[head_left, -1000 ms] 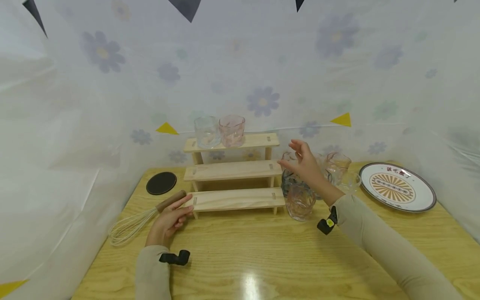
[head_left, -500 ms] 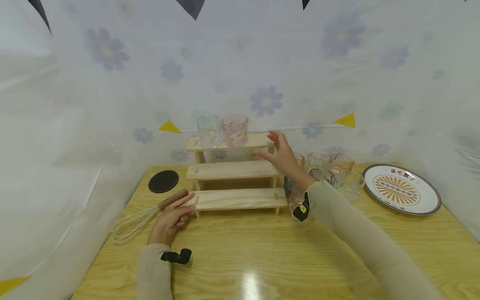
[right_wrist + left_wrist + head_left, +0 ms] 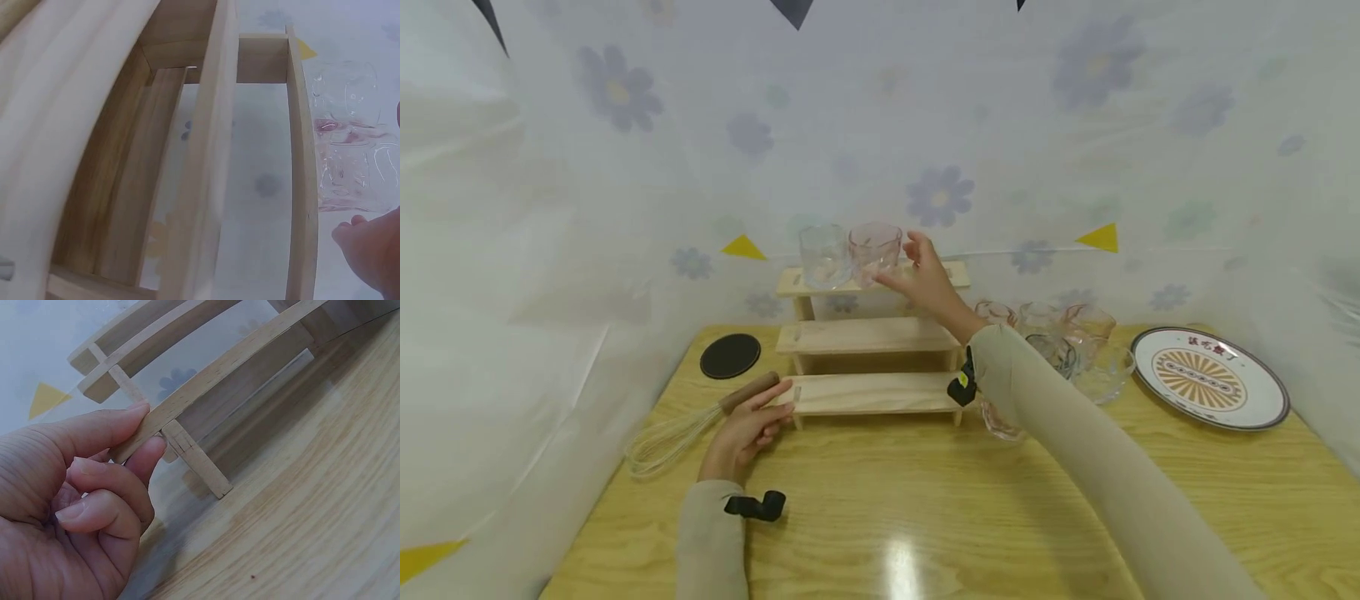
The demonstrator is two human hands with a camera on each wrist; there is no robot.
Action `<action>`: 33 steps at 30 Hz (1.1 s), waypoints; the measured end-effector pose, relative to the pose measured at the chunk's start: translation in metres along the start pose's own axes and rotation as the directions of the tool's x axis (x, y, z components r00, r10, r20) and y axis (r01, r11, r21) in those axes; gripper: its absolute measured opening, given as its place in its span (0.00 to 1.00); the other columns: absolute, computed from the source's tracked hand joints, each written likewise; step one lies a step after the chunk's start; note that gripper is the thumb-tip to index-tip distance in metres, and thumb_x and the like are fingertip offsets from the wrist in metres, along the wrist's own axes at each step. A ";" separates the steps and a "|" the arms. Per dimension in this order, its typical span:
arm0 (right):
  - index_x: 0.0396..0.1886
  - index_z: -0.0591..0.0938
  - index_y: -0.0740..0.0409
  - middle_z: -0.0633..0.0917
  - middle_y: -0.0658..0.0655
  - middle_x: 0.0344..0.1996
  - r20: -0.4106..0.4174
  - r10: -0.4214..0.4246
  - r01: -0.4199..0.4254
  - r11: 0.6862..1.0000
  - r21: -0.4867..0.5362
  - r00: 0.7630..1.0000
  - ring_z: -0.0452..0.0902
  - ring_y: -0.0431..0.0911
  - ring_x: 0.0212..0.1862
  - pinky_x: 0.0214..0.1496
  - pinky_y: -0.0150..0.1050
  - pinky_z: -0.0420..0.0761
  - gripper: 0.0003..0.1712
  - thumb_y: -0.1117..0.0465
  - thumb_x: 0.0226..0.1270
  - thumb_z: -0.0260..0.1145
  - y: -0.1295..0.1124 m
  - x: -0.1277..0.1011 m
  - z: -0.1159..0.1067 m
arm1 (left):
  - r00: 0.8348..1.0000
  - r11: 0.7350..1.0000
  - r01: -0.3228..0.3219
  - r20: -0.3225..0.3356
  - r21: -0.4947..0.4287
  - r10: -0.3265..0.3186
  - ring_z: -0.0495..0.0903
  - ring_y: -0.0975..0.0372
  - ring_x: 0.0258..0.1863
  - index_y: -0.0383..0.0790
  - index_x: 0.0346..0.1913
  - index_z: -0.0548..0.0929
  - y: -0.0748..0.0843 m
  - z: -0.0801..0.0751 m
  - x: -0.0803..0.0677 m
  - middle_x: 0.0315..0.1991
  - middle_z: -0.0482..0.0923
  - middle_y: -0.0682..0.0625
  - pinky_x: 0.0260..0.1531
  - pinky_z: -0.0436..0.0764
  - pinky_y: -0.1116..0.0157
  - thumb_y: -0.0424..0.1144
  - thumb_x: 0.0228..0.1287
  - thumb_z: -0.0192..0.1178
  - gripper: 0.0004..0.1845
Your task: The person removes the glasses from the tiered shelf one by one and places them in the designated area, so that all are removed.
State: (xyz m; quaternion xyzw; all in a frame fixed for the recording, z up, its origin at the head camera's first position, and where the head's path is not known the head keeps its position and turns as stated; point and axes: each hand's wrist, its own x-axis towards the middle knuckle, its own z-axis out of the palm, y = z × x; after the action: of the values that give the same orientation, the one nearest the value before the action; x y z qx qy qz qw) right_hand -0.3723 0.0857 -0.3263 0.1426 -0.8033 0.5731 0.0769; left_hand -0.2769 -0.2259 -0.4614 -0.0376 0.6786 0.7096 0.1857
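A three-step wooden shelf (image 3: 865,393) stands on the table. My left hand (image 3: 94,487) pinches the left end of its lowest board between thumb and finger, with the other fingers curled. On the top board, a clear glass (image 3: 824,257) and a pinkish glass (image 3: 876,250) stand side by side at the left. My right hand (image 3: 925,279) is at the right side of the pinkish glass, thumb and fingers spread apart. In the right wrist view its thumb (image 3: 369,247) lies close to the pinkish glass (image 3: 347,172); the rest of that hand is mostly out of frame.
Several tinted and clear glasses (image 3: 1090,325) cluster right of the shelf, partly hidden by the right arm. A patterned plate (image 3: 1210,379) lies at the far right. A black round coaster (image 3: 730,356) and a whisk (image 3: 677,437) lie at the left.
My right hand has moved left and up from over the glasses at the right to beside the pinkish glass on the top board. The left hand keeps its grip on the shelf.
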 end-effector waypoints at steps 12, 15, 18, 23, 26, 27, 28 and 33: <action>0.76 0.39 0.48 0.57 0.56 0.70 0.046 0.069 -0.071 0.995 0.063 0.997 0.49 0.49 0.72 0.69 0.47 0.58 0.61 0.40 0.56 0.69 -0.009 0.022 0.011 | 1.000 1.000 -0.017 0.009 0.022 0.017 0.59 0.71 0.12 0.48 0.72 0.62 0.001 0.001 0.002 0.27 0.82 0.55 0.12 0.61 0.75 0.36 0.65 0.60 0.34; 0.76 0.39 0.47 0.59 0.55 0.68 0.040 0.072 -0.075 0.992 0.098 0.997 0.52 0.48 0.71 0.68 0.46 0.60 0.60 0.40 0.57 0.68 -0.006 0.025 0.013 | 1.000 1.000 -0.010 0.002 0.021 0.010 0.59 0.71 0.12 0.49 0.72 0.62 0.002 0.004 0.001 0.27 0.82 0.55 0.12 0.61 0.74 0.36 0.65 0.60 0.33; 0.75 0.41 0.48 0.62 0.54 0.65 0.014 0.066 -0.067 0.992 0.109 0.998 0.57 0.48 0.68 0.66 0.46 0.62 0.57 0.40 0.59 0.67 0.000 0.027 0.015 | 1.000 1.000 -0.003 -0.004 0.026 0.003 0.59 0.71 0.12 0.49 0.72 0.62 0.003 0.007 0.000 0.26 0.82 0.55 0.12 0.60 0.74 0.36 0.65 0.60 0.33; 0.75 0.45 0.49 0.64 0.54 0.62 -0.035 0.057 -0.052 0.987 0.150 0.998 0.62 0.47 0.64 0.64 0.45 0.65 0.54 0.40 0.59 0.67 0.006 0.030 0.018 | 1.000 1.000 -0.004 0.006 0.009 0.004 0.59 0.71 0.13 0.48 0.72 0.62 0.002 0.009 0.000 0.26 0.82 0.55 0.12 0.60 0.74 0.36 0.65 0.60 0.33; 0.74 0.48 0.49 0.65 0.55 0.62 -0.057 0.040 -0.030 0.986 0.165 0.998 0.63 0.47 0.63 0.63 0.44 0.66 0.53 0.41 0.59 0.67 0.005 0.031 0.021 | 1.000 1.000 -0.016 0.014 0.003 0.016 0.59 0.70 0.12 0.47 0.72 0.62 0.001 0.005 0.001 0.26 0.82 0.55 0.12 0.60 0.74 0.35 0.65 0.60 0.33; 0.73 0.49 0.49 0.66 0.55 0.61 -0.061 0.032 -0.021 0.985 0.170 0.998 0.64 0.47 0.63 0.63 0.44 0.66 0.52 0.42 0.58 0.68 0.004 0.032 0.022 | 1.000 1.000 -0.019 0.011 -0.002 0.019 0.59 0.70 0.12 0.47 0.72 0.62 0.001 0.004 0.001 0.26 0.82 0.55 0.12 0.60 0.74 0.35 0.65 0.60 0.33; 0.73 0.50 0.49 0.66 0.56 0.61 -0.064 0.025 -0.014 0.985 0.171 0.998 0.64 0.47 0.62 0.63 0.44 0.67 0.51 0.42 0.59 0.68 0.003 0.032 0.023 | 1.000 1.000 -0.020 0.012 0.001 0.020 0.59 0.70 0.12 0.47 0.72 0.62 0.001 0.002 0.001 0.26 0.82 0.55 0.12 0.60 0.74 0.35 0.66 0.60 0.33; 0.72 0.53 0.50 0.67 0.56 0.60 -0.066 0.028 -0.017 0.987 0.158 0.997 0.65 0.46 0.60 0.62 0.44 0.67 0.49 0.42 0.58 0.68 0.000 0.032 0.027 | 1.000 1.000 -0.020 0.007 0.002 0.020 0.59 0.71 0.12 0.47 0.72 0.61 0.002 -0.001 -0.002 0.25 0.82 0.55 0.12 0.60 0.75 0.35 0.65 0.60 0.34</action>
State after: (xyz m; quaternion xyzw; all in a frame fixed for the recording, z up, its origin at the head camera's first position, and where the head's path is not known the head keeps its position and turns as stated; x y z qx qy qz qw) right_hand -0.4010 0.0561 -0.3259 0.1194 -0.7541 0.6400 0.0862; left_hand -0.2756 -0.2275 -0.4593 -0.0285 0.6790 0.7110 0.1809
